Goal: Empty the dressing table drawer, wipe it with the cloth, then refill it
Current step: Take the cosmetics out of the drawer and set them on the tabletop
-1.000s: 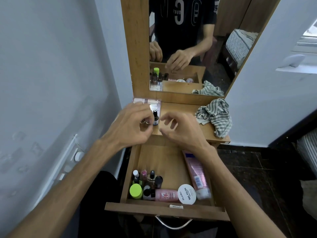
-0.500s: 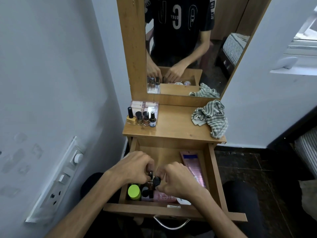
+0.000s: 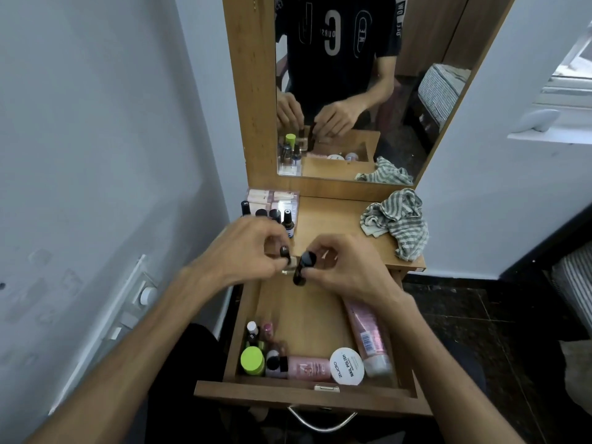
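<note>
1. Hands. I see my left hand raised over the front edge of the dressing table top, fingers curled, pinching a small bottle with a black cap. My right hand is just beside it, fingers curled round a dark bottle that tilts to the left. The two bottles are close together; I cannot tell whether they touch.

2. Drawer. The drawer is pulled out below the hands. It holds several items along its front wall: a lime-green lid, a cluster of small bottles in the left corner, a pink bottle lying on its side, a round white tub marked NAIL POLISH, and a pink tube lying along the right wall. The rear part of the drawer floor is bare wood.

3. Table top. A clear box of pale tubes stands at the back left corner, with a row of dark-capped small bottles just in front of it. The striped cloth lies crumpled at the right end of the top, well apart from both hands.

4. Mirror. The mirror above the top reflects both hands and the bottles.
</note>
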`<action>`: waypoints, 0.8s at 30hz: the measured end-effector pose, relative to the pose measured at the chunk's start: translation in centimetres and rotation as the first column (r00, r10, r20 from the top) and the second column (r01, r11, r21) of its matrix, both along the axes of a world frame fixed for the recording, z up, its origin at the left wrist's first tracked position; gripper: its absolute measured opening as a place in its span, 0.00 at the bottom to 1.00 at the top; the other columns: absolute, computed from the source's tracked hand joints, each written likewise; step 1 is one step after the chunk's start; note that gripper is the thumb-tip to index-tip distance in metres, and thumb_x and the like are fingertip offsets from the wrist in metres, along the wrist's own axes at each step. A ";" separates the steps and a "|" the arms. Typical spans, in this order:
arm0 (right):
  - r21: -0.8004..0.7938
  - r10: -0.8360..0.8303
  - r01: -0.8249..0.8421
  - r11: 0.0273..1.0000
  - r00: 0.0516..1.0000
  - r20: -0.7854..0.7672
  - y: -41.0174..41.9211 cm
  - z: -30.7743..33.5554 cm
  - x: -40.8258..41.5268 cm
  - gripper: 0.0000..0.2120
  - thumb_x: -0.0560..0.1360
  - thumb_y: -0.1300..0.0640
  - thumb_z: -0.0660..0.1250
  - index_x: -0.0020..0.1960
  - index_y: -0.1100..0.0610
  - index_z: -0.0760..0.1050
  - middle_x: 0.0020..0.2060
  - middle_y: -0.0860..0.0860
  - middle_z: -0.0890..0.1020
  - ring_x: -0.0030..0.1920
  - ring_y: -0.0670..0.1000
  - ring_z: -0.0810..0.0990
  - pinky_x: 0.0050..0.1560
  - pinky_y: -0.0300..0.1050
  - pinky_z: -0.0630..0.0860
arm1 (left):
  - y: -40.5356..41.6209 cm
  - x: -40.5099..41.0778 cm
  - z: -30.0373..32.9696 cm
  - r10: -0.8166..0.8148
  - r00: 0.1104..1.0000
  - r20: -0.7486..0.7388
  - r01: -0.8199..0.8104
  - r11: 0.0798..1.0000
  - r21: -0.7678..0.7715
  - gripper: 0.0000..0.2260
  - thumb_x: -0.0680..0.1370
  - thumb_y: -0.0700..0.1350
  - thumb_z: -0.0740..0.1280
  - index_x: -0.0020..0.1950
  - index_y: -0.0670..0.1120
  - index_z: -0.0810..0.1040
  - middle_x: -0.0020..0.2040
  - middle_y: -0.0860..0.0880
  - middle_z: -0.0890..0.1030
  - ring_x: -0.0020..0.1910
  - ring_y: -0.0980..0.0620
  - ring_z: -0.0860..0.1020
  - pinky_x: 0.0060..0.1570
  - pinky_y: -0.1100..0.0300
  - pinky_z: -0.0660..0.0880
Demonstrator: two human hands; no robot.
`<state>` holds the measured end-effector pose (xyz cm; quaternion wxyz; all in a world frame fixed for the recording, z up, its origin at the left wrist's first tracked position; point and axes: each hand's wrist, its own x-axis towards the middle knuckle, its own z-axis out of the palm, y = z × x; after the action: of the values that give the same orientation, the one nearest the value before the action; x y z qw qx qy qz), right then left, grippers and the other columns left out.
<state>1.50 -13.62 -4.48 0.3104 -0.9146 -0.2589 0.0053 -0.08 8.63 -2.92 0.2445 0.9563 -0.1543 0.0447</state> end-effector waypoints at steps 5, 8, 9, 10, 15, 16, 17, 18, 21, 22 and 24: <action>0.006 -0.085 0.085 0.996 0.994 0.076 1.7 2.0 3.9 0.06 0.66 0.47 0.76 0.41 0.47 0.84 0.36 0.41 0.85 0.36 0.43 0.82 0.40 0.49 0.82 | 0.4 2.6 3.1 0.051 0.995 0.084 -0.060 0.993 0.103 0.04 0.69 0.46 0.76 0.43 0.52 0.85 0.37 0.56 0.81 0.36 0.60 0.76 0.34 0.68 0.63; -0.060 -0.109 0.114 0.992 0.991 0.074 2.5 1.8 5.1 0.06 0.66 0.46 0.76 0.41 0.47 0.83 0.35 0.40 0.85 0.37 0.43 0.82 0.44 0.50 0.82 | 0.5 3.6 3.0 0.049 0.994 0.093 -0.067 0.978 0.199 0.06 0.70 0.46 0.75 0.47 0.50 0.86 0.40 0.52 0.84 0.39 0.55 0.78 0.33 0.69 0.64; -0.074 -0.109 0.115 0.991 0.991 0.077 2.7 1.6 5.4 0.06 0.66 0.46 0.75 0.41 0.46 0.83 0.35 0.40 0.84 0.38 0.43 0.82 0.44 0.51 0.82 | 0.5 3.8 2.8 0.047 0.994 0.097 -0.067 0.973 0.219 0.07 0.70 0.46 0.75 0.47 0.49 0.86 0.40 0.52 0.84 0.40 0.54 0.79 0.34 0.70 0.64; -0.078 -0.106 0.111 0.991 0.991 0.076 2.9 1.4 5.5 0.06 0.67 0.46 0.75 0.41 0.46 0.83 0.36 0.40 0.84 0.38 0.42 0.82 0.45 0.51 0.83 | 0.5 4.0 2.6 0.045 0.994 0.102 -0.068 0.971 0.230 0.07 0.70 0.46 0.75 0.47 0.49 0.86 0.40 0.52 0.84 0.40 0.54 0.79 0.34 0.69 0.64; -0.071 -0.089 0.095 0.993 0.993 0.079 3.2 1.1 5.9 0.06 0.69 0.47 0.75 0.43 0.46 0.83 0.37 0.41 0.84 0.40 0.44 0.83 0.46 0.52 0.83 | 0.4 4.4 2.1 0.033 0.989 0.147 -0.068 0.968 0.242 0.08 0.71 0.47 0.74 0.49 0.49 0.86 0.39 0.53 0.84 0.40 0.54 0.79 0.40 0.65 0.67; -0.071 -0.090 0.096 0.993 0.993 0.082 3.3 1.0 6.0 0.06 0.69 0.47 0.75 0.43 0.46 0.83 0.37 0.40 0.84 0.40 0.44 0.83 0.46 0.52 0.82 | 0.4 4.4 2.0 0.028 0.986 0.164 -0.068 0.968 0.242 0.08 0.71 0.46 0.74 0.49 0.49 0.86 0.40 0.52 0.84 0.41 0.54 0.79 0.42 0.63 0.67; -0.073 -0.092 0.098 0.993 0.993 0.080 3.3 1.0 6.0 0.06 0.68 0.47 0.75 0.43 0.46 0.82 0.37 0.40 0.84 0.41 0.44 0.83 0.46 0.52 0.82 | 0.4 4.4 2.0 0.026 0.983 0.181 -0.070 0.968 0.242 0.08 0.71 0.46 0.74 0.49 0.49 0.86 0.40 0.51 0.85 0.41 0.53 0.79 0.43 0.63 0.66; -0.076 -0.092 0.098 0.992 0.993 0.075 3.4 1.0 6.0 0.06 0.68 0.47 0.74 0.44 0.46 0.82 0.37 0.40 0.84 0.41 0.45 0.83 0.46 0.52 0.82 | 0.3 4.4 2.0 0.026 0.980 0.196 -0.075 0.967 0.245 0.09 0.71 0.46 0.74 0.50 0.48 0.86 0.41 0.51 0.85 0.42 0.52 0.79 0.44 0.62 0.66; -0.077 -0.100 0.104 0.992 0.993 0.059 3.3 0.8 6.0 0.11 0.69 0.46 0.75 0.50 0.45 0.83 0.38 0.40 0.84 0.42 0.45 0.83 0.48 0.53 0.83 | 0.4 4.4 1.8 0.025 0.973 0.230 -0.087 0.961 0.264 0.11 0.71 0.47 0.74 0.52 0.48 0.85 0.44 0.50 0.85 0.46 0.50 0.80 0.46 0.60 0.66; -0.081 -0.100 0.105 0.991 0.993 0.055 3.2 0.8 5.9 0.14 0.69 0.45 0.76 0.54 0.45 0.83 0.39 0.40 0.84 0.44 0.45 0.83 0.49 0.53 0.83 | 0.4 4.3 1.8 0.024 0.970 0.242 -0.088 0.962 0.258 0.13 0.71 0.48 0.75 0.54 0.47 0.85 0.46 0.50 0.86 0.48 0.49 0.80 0.48 0.58 0.68; -0.087 -0.104 0.109 0.990 0.993 0.058 2.7 0.7 5.5 0.22 0.69 0.44 0.77 0.61 0.45 0.81 0.44 0.40 0.84 0.45 0.46 0.84 0.50 0.53 0.82 | 0.5 4.0 1.7 0.018 0.962 0.271 -0.085 0.967 0.239 0.17 0.71 0.48 0.76 0.59 0.46 0.83 0.49 0.50 0.86 0.51 0.48 0.80 0.54 0.52 0.72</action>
<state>7.02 -10.88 -3.76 0.2618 -0.9400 -0.2176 -0.0241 3.97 9.15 -1.21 0.0984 0.9683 -0.1651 0.1597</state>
